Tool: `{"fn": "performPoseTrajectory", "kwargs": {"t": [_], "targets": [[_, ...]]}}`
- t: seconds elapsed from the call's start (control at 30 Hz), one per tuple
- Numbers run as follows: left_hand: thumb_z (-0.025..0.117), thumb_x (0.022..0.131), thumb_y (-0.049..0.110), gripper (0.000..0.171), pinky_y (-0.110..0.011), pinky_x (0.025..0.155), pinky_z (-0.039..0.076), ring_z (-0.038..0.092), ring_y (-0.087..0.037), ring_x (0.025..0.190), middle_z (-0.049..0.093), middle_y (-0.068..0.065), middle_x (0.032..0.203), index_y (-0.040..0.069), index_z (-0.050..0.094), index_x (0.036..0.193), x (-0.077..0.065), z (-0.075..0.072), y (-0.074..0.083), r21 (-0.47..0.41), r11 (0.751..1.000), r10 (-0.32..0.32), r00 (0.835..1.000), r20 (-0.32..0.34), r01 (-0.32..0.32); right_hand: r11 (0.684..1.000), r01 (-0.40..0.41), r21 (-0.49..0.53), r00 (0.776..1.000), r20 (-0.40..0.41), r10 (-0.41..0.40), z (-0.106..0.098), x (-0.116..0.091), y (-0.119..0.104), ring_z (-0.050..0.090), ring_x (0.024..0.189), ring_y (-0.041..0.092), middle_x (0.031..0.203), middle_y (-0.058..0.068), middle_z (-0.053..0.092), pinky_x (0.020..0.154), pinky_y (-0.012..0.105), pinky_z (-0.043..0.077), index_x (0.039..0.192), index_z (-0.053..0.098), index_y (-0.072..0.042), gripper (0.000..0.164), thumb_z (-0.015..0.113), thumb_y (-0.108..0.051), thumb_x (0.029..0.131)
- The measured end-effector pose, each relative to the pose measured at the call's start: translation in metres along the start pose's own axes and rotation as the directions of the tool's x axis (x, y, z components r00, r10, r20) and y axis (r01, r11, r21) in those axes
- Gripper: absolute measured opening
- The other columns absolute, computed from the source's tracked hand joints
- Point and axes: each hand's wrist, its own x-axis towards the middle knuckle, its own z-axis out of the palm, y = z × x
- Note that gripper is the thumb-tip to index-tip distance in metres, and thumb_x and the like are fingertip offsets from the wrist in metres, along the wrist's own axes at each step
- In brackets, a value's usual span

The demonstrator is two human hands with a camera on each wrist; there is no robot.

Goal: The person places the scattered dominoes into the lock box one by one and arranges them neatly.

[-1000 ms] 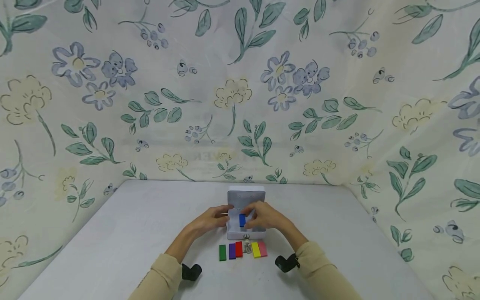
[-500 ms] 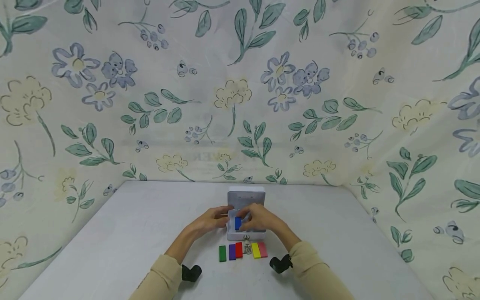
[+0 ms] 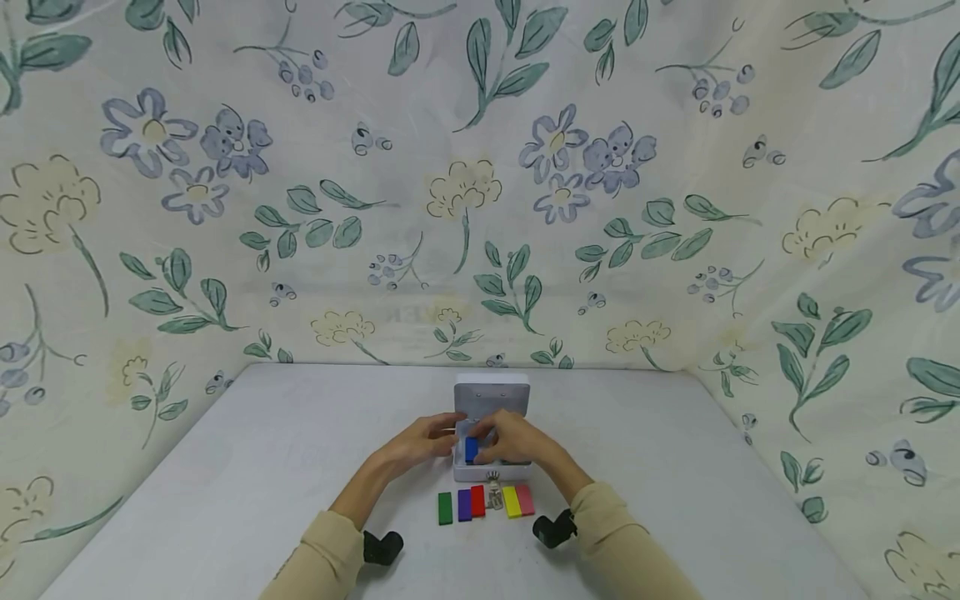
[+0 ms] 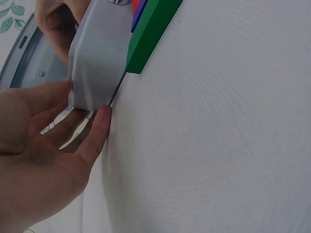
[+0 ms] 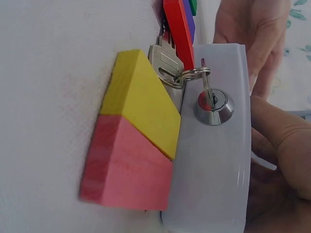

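Note:
A small grey metal cash box stands on the table with its lid raised at the back. My right hand reaches inside and pinches a blue block near the box's left wall. From the right wrist view, the hand's fingers go over the front wall, and the blue block is hidden there. Fairly straight fingers of my left hand touch the box's left side. In the left wrist view, one fingertip lies low at the box's bottom edge.
Before the box lie a green block, a purple block, a red block, a yellow block and a pink block. Keys hang on a ring from the front lock. Floral cloth rises behind the table.
My right hand has moved left and slightly toward me inside the box, carrying the blue block from the middle to the left wall. My left hand has stayed in place.

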Motion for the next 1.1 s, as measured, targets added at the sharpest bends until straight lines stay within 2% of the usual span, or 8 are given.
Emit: {"fn": "performPoseTrajectory", "kwargs": {"t": [0.47,0.8,1.1], "targets": [[0.052,0.100,0.012,0.052,-0.057,0.111,0.039,0.035,-0.046,0.142,0.037,-0.020,0.155,0.006,0.039,0.150,-0.001,0.002,0.001,-0.006,1.000,0.008,1.000,0.013,-0.008,1.000,0.001,-0.005,1.000,-0.008,-0.001,0.007,0.002,-0.003,0.065,0.095,0.017,0.111,0.005,0.073,0.084,0.030,0.058,0.120,0.070,-0.009,0.038,0.078,-0.014,0.083],[0.053,0.099,0.012,0.052,-0.057,0.110,0.040,0.034,-0.047,0.142,0.038,-0.020,0.155,0.006,0.039,0.149,-0.002,0.002,0.000,-0.018,1.000,0.005,1.000,0.007,-0.004,1.000,-0.011,0.016,1.000,-0.018,0.011,0.010,0.004,-0.004,0.064,0.090,0.016,0.110,0.007,0.073,0.081,0.029,0.058,0.119,0.070,-0.008,0.037,0.078,-0.014,0.082],[0.053,0.099,0.013,0.052,-0.057,0.112,0.037,0.033,-0.045,0.143,0.038,-0.019,0.155,0.007,0.039,0.149,0.000,0.001,-0.001,-0.030,1.000,0.004,1.000,0.015,-0.003,0.999,-0.033,0.016,0.999,-0.036,0.033,0.011,0.007,-0.005,0.064,0.095,0.015,0.110,0.005,0.073,0.086,0.031,0.057,0.115,0.072,-0.010,0.035,0.080,-0.016,0.081]]}}
